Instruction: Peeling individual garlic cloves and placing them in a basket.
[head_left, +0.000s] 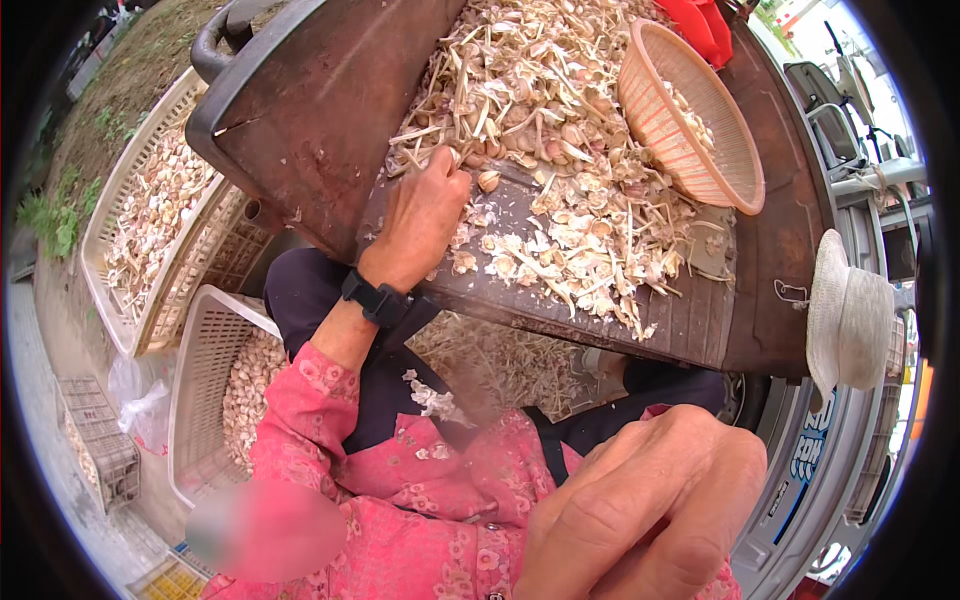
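Note:
My left hand (424, 217), with a black strap on the wrist, rests at the near left edge of a heap of garlic bulbs and dry stalks (525, 90) on the metal truck bed (487, 304). Its fingers are curled; whether something is inside them is hidden. A single garlic bulb (488, 181) lies just right of its fingertips. My right hand (645, 502) is raised close to the camera, low at the right, fingers bent, and its fingertips are hidden. Loose papery skins (562, 255) are spread over the near part of the bed.
A plastic basket (690, 120) with some garlic cloves leans tilted on the heap's right. At the left stand plastic crates of garlic (131, 315) (191, 375). A pale hat (851, 315) hangs by the bed's right side. Red plastic (701, 30) lies at the top.

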